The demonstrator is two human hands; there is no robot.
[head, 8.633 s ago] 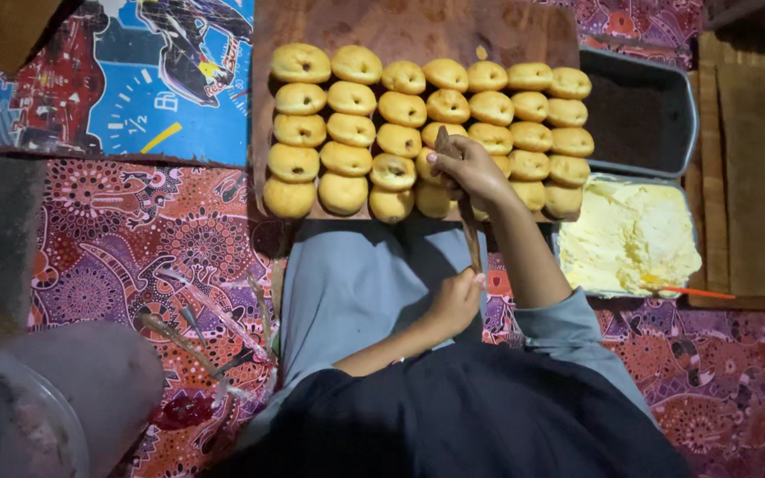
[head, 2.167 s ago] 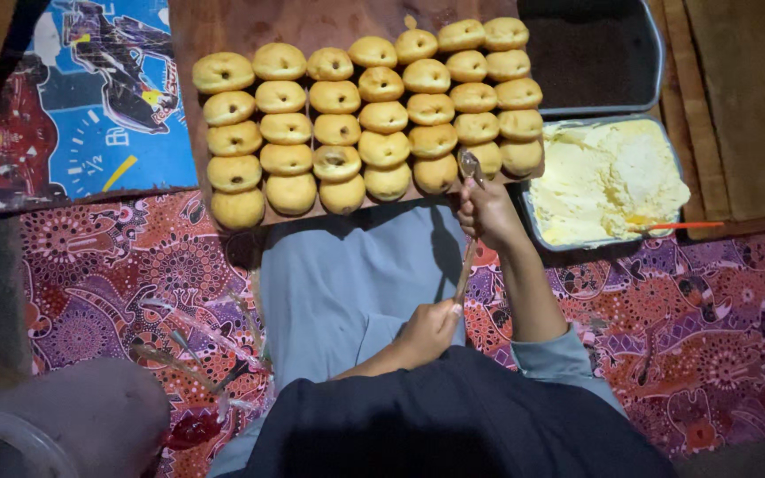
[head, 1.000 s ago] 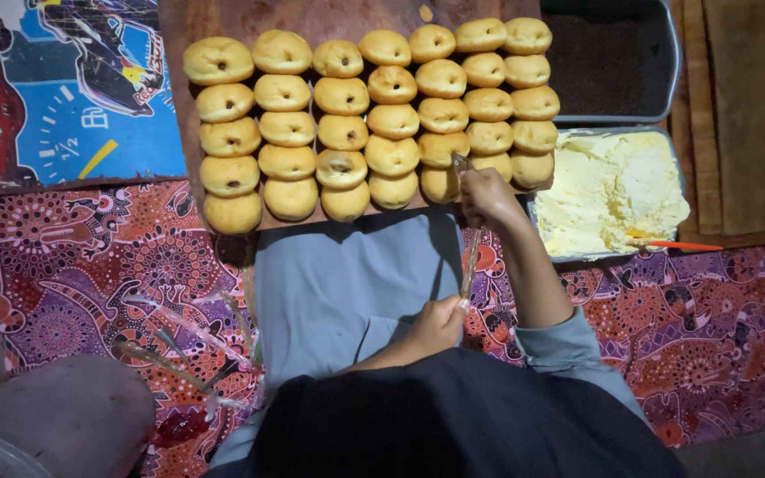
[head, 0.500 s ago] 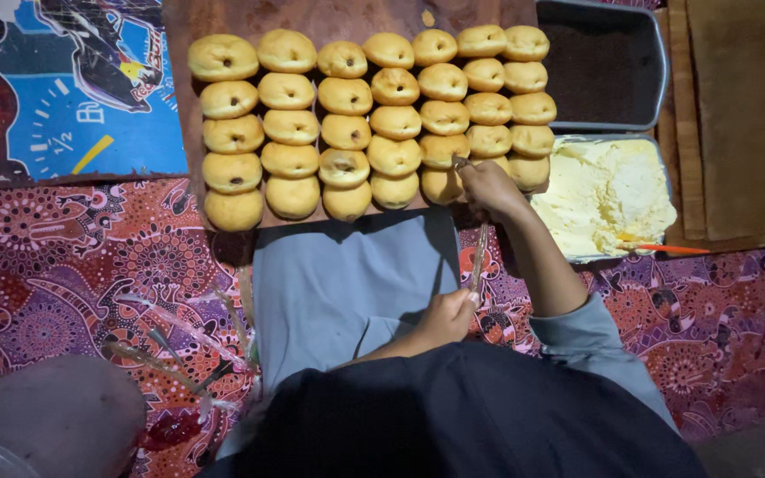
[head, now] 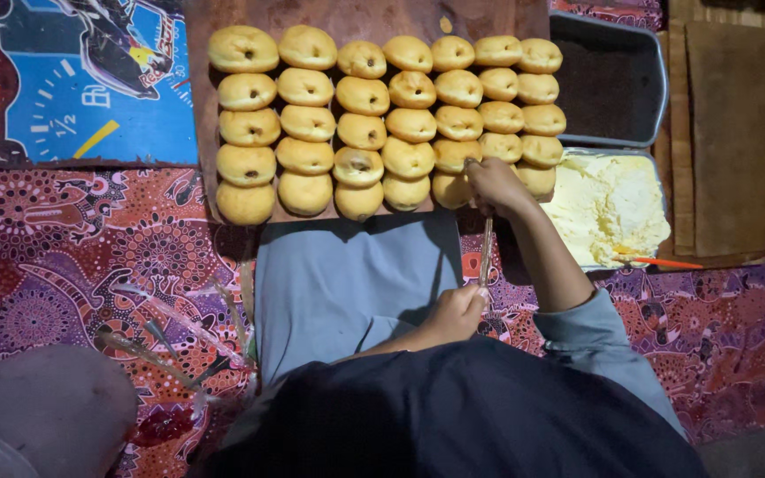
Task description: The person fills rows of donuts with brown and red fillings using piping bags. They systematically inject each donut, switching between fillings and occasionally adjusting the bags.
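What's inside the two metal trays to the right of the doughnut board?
The far tray holds something dark and fine. The near tray holds pale yellow cream with an orange-handled tool in it. The cream hides the bottom.

— what's being held there?

— a long thin stick (head: 486, 250), pale brown, nearly upright in the picture. its lower end sits in the left hand (head: 458, 312), its upper end in the right hand (head: 492, 182).

— and where does the top end reach?

— the near right corner of the wooden board (head: 329, 16), at a round golden bun (head: 452, 188) in the front row. that bun lies flat, touching its neighbours; the right hand covers part of it.

— is the stick touching the bun?

— can't tell, the fingers hide it.
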